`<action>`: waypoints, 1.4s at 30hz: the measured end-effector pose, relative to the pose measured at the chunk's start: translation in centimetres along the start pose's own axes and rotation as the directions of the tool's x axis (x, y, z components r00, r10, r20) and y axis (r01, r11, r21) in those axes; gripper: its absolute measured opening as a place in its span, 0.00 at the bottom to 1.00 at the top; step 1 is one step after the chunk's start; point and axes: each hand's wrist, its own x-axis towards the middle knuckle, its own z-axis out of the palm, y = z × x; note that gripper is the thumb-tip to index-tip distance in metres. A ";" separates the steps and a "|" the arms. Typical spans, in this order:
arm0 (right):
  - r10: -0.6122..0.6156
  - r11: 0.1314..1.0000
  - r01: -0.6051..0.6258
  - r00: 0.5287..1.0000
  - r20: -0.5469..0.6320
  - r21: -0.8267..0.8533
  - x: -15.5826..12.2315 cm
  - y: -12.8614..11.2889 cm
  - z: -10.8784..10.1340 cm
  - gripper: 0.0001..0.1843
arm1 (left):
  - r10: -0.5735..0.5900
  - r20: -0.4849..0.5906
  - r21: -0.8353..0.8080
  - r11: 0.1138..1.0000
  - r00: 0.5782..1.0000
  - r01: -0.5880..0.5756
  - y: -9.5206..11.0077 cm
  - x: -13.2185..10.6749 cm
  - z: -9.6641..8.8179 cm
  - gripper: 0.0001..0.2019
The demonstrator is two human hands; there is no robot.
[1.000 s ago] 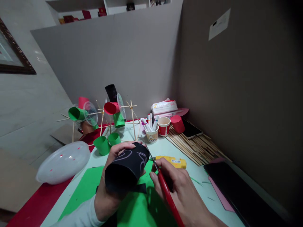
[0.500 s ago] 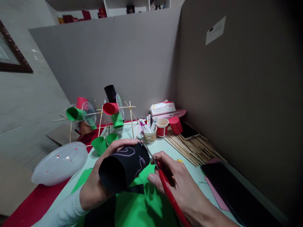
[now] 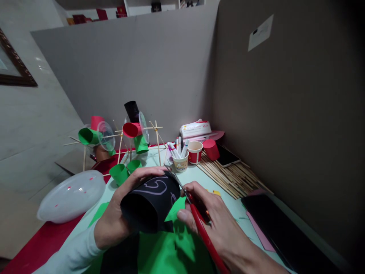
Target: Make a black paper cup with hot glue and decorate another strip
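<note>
My left hand (image 3: 118, 213) is wrapped round a curled sheet of black paper (image 3: 148, 203) with pale drawn lines on it, held above a green sheet (image 3: 168, 255). My right hand (image 3: 216, 224) grips red-handled scissors (image 3: 199, 224), fingers through the handles. The blades reach the black paper's right edge near the drawn line. A thin black strip hangs below the roll.
Green paper cups (image 3: 124, 171), a stick-and-cup model (image 3: 134, 131), a marker cup (image 3: 180, 158), a red paper cup (image 3: 195, 152) and a tissue pack (image 3: 195, 128) stand behind. Wooden sticks (image 3: 234, 177) and a phone lie right. A plastic lid (image 3: 71, 196) lies left; a dark tablet (image 3: 285, 228) right.
My left hand has turned the black paper, so the drawn lines now face up differently. The scissors have stayed at its right edge. The view has shifted slightly.
</note>
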 end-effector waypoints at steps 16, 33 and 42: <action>0.028 0.998 -0.028 0.999 -0.016 -0.052 -0.3 0.0 0.2 0.12 | -0.023 0.048 -0.074 0.997 0.999 0.026 -0.4 0.0 -0.3 0.18; -0.062 0.992 0.050 0.994 -0.093 -0.119 -0.1 0.5 0.2 0.13 | -0.003 -0.021 -0.006 1.000 1.000 0.003 -1.0 -0.2 0.2 0.22; -0.073 0.986 0.051 0.987 -0.143 -0.157 -0.1 0.3 0.1 0.13 | 0.008 -0.006 -0.020 1.000 1.000 -0.008 -0.9 0.0 0.1 0.23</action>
